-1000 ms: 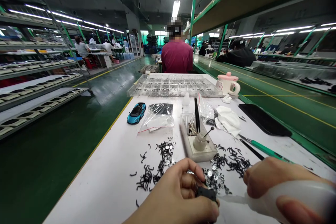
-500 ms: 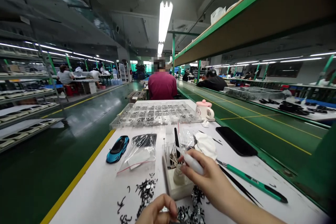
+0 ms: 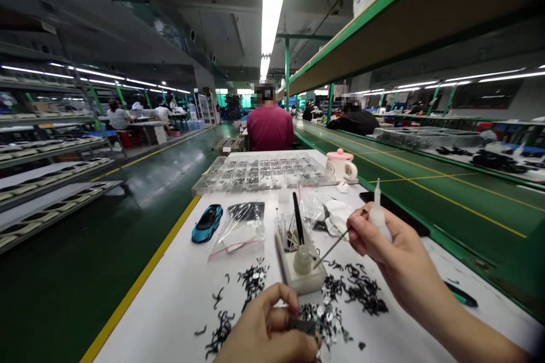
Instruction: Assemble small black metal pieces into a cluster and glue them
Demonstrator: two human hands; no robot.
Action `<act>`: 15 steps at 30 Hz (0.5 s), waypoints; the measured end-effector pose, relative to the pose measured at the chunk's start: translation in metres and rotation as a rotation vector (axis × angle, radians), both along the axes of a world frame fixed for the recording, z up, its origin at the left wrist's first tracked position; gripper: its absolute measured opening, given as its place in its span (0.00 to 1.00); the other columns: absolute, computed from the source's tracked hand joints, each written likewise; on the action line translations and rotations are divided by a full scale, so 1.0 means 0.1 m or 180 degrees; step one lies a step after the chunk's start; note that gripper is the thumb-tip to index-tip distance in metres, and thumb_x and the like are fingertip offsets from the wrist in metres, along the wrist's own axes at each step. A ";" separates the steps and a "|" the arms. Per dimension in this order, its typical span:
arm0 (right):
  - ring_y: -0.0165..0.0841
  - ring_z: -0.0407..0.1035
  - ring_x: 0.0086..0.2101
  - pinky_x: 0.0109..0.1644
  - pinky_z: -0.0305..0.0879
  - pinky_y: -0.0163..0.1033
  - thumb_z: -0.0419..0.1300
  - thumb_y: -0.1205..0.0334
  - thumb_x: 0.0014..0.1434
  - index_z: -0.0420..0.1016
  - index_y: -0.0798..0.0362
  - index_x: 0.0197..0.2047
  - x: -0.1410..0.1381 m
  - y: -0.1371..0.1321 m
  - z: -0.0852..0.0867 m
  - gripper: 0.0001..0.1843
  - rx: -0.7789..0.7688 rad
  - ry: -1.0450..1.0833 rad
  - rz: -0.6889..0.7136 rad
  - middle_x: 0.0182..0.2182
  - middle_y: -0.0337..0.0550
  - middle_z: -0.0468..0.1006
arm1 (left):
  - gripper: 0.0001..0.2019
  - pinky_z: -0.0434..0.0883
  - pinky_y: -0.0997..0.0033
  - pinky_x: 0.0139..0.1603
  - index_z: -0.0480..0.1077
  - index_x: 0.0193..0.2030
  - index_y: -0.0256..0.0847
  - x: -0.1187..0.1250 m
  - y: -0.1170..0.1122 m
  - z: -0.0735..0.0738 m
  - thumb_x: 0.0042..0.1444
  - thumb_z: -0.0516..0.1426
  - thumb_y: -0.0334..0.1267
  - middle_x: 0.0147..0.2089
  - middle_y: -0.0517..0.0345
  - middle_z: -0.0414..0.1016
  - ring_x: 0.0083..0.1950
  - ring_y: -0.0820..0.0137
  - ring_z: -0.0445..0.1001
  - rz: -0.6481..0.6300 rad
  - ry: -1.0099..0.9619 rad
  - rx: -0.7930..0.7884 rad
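Observation:
My left hand (image 3: 272, 326) is closed at the front of the table, pinching a small dark part (image 3: 303, 326) whose exact kind I cannot make out. In my right hand (image 3: 378, 238) there is a translucent white squeeze bottle (image 3: 378, 218) with its nozzle upward. The same hand's fingertips pinch a thin dark rod (image 3: 332, 249) that slants down to the left. Its lower tip is close to a small open jar (image 3: 302, 261) set in a pale holder box (image 3: 304, 282). Loose small black and silvery parts (image 3: 326, 320) lie around both hands.
A clear compartment tray (image 3: 264, 173) of small parts stands at the back, beside a pink-lidded mug (image 3: 339, 163). Left of the box are a zip bag (image 3: 242, 227) and a blue toy car (image 3: 207, 223). A green-handled tool (image 3: 462, 295) lies behind my right forearm.
My right hand has moved right and up from the jar, its bottle now upright, and a thin rod shows in its fingers. The dark part in my left hand has come into fuller view.

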State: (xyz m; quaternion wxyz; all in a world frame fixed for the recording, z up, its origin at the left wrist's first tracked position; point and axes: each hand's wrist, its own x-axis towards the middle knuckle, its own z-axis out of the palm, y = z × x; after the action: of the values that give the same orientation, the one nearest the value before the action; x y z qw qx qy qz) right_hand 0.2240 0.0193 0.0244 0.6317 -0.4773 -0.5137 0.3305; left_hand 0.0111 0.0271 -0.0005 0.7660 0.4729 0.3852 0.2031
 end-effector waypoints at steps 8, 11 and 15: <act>0.27 0.52 0.23 0.26 0.51 0.32 0.62 0.46 0.60 0.67 0.51 0.31 -0.08 -0.18 -0.06 0.18 -0.0678 0.0553 0.0684 0.20 0.34 0.61 | 0.23 0.67 0.75 0.26 0.55 0.36 0.42 0.03 -0.09 0.04 0.33 0.61 0.34 0.27 0.63 0.73 0.26 0.73 0.70 0.0085 0.0099 -0.0219; 0.27 0.53 0.23 0.26 0.51 0.31 0.62 0.44 0.59 0.67 0.51 0.29 -0.11 -0.18 -0.06 0.19 -0.0810 0.0475 0.0766 0.19 0.34 0.62 | 0.23 0.64 0.78 0.24 0.55 0.35 0.41 0.03 -0.09 0.03 0.32 0.62 0.33 0.26 0.62 0.73 0.25 0.75 0.68 0.0089 0.0049 -0.0296; 0.26 0.54 0.23 0.27 0.52 0.31 0.61 0.44 0.60 0.66 0.51 0.29 -0.12 -0.15 -0.05 0.19 -0.0870 0.0415 0.0772 0.19 0.34 0.63 | 0.23 0.62 0.79 0.23 0.55 0.35 0.41 0.05 -0.08 0.01 0.32 0.62 0.33 0.25 0.61 0.73 0.23 0.76 0.68 0.0097 0.0070 -0.0332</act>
State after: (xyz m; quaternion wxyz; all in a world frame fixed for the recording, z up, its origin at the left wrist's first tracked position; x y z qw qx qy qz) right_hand 0.2122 0.0043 0.0197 0.5485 -0.4708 -0.4758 0.5011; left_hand 0.0159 0.0192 0.0001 0.7821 0.4286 0.4109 0.1892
